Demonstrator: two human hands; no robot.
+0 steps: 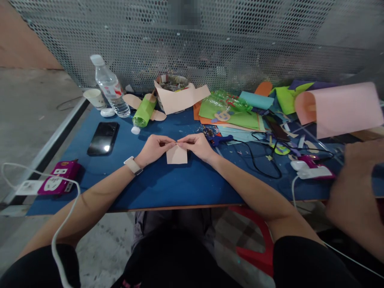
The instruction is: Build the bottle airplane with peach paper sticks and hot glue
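Between my two hands is a small square of pale peach paper [177,156], held by its top edge just above the blue tabletop. My left hand [155,149], with a pale-strapped watch [133,165] on the wrist, pinches that edge from the left. From the right, my right hand [198,147] pinches the same edge, its fingertips almost meeting the left ones. Whether the paper is folded there is hidden by the fingers. A blue glue gun [220,139] with a black cord lies just right of my right hand.
At left are a black phone [103,138], a water bottle [112,90], a paper cup [94,98] and a magenta box [61,177] with a white cable. A green-wrapped bottle [144,112] lies behind my hands. Coloured paper sheets [231,120] cover the back right. A co-worker's arm [357,188] reaches in at right.
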